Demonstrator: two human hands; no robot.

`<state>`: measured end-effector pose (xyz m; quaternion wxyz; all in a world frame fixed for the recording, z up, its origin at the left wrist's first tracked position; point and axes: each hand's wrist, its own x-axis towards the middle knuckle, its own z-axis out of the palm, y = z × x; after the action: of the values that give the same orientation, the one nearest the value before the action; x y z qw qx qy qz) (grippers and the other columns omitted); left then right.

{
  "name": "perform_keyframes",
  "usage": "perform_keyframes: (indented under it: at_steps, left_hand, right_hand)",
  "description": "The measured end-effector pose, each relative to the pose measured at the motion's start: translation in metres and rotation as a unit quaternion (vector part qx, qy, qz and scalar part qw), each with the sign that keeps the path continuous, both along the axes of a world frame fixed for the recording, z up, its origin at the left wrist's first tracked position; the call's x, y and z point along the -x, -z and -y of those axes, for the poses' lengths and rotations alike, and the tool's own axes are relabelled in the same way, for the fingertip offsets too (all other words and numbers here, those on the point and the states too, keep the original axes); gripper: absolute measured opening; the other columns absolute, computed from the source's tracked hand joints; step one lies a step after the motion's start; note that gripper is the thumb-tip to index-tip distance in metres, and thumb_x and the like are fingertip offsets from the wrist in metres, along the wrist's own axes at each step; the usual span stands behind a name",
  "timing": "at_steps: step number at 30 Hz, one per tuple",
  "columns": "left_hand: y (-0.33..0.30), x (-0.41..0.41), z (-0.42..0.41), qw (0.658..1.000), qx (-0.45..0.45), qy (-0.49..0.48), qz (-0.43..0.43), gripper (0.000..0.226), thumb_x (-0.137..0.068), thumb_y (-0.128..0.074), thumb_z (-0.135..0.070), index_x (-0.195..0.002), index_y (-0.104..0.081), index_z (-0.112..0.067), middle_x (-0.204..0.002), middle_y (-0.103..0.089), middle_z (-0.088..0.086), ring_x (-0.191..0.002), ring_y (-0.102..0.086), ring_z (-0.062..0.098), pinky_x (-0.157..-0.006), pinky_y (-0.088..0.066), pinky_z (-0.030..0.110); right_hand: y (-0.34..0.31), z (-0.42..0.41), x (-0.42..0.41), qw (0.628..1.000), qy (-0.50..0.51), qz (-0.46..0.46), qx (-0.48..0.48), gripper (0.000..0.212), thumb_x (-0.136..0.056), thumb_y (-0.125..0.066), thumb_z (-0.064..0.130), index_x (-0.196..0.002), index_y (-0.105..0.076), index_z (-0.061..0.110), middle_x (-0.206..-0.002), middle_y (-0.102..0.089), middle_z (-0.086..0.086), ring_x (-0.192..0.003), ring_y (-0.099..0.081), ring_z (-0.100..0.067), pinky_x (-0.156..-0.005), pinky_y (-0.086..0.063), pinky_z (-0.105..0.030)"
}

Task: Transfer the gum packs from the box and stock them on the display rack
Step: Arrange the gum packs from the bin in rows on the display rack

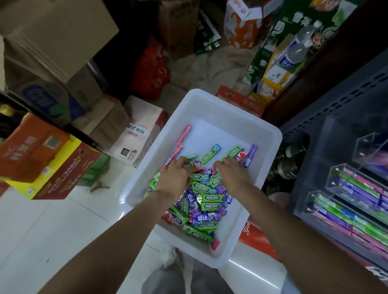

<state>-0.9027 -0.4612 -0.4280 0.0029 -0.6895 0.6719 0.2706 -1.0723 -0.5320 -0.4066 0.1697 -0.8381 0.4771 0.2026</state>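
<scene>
A white plastic box [225, 107] stands on the floor in front of me with a heap of green, purple and pink gum packs [204, 201] at its near end and a few loose packs further back. Both my hands reach into the heap. My left hand [177, 175] lies palm down on the packs, its fingers curled over some of them. My right hand [234, 174] also lies palm down with its fingertips among the packs. Whether either hand grips a pack is hidden. The clear acrylic display rack [353, 202] at the right holds rows of gum.
Cardboard cartons [40, 151] crowd the left side and the back. A red bag [152, 73] sits behind the box. Drink cartons and a bottle [294, 50] stand at the back right. A dark perforated shelf panel [355, 97] rises behind the rack. White floor tiles [46, 240] lie at lower left.
</scene>
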Motion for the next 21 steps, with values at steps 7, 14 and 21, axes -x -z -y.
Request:
perform_keyframes:
  at_steps: [7,14,21]
  left_hand:
    - [-0.004,0.015,0.008,0.998,-0.022,-0.022,0.061,0.030,-0.093,-0.056,-0.024,-0.122,-0.055,-0.016,-0.127,-0.044,0.007,-0.123,-0.042,0.027,-0.105,-0.034,0.042]
    - [-0.049,0.023,-0.002,0.953,0.066,-0.216,-0.201,0.005,-0.095,-0.054,-0.010,-0.092,-0.054,-0.006,-0.067,-0.060,-0.002,-0.056,-0.052,0.006,-0.053,-0.034,0.011]
    - [-0.132,0.079,-0.009,0.865,0.008,-0.192,-0.464,0.007,-0.096,-0.047,-0.002,-0.102,-0.051,-0.003,-0.083,-0.064,0.002,-0.067,-0.065,0.000,-0.067,-0.047,0.011]
  right_hand:
    - [-0.001,0.015,0.004,0.999,-0.022,-0.002,-0.025,0.028,-0.089,-0.057,0.003,-0.116,-0.057,0.008,-0.119,-0.045,-0.013,-0.116,-0.045,-0.029,-0.090,-0.044,-0.036]
    - [-0.054,0.013,0.027,0.959,0.135,0.250,-0.008,0.011,-0.091,-0.060,0.020,-0.098,-0.062,0.011,-0.096,-0.062,-0.014,-0.090,-0.059,-0.029,-0.076,-0.048,-0.037]
    - [-0.138,-0.034,0.089,0.888,0.205,0.412,-0.018,0.017,-0.087,-0.064,0.012,-0.103,-0.069,0.015,-0.105,-0.066,-0.008,-0.096,-0.059,-0.015,-0.089,-0.046,-0.024]
